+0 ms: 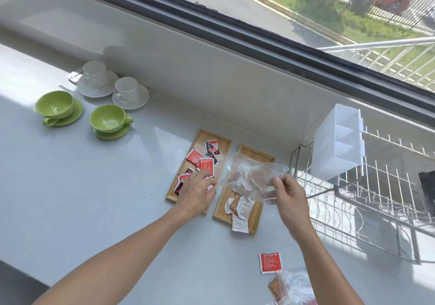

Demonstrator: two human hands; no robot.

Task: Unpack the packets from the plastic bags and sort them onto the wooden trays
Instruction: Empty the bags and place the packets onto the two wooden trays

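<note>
The right hand [288,201] pinches a crumpled clear plastic bag [251,175] above the right wooden tray [255,226] of pale packets [242,208], while the left hand [196,188] rests its spread fingers on red packets [204,164] in the left wooden tray [173,197]. Shaking the bag empty there first seems wise; one red packet [270,262] lies loose on the grey surface [106,187].

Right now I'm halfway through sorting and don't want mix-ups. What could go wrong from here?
1. The clear bag, held by the right hand, hangs over the right tray; anything left inside might drop on the wrong pile.
2. A red packet lies loose on the counter near the edge and could be overlooked or knocked off.
3. The left hand rests on the crowded left tray; a careless move may push packets out.
</note>
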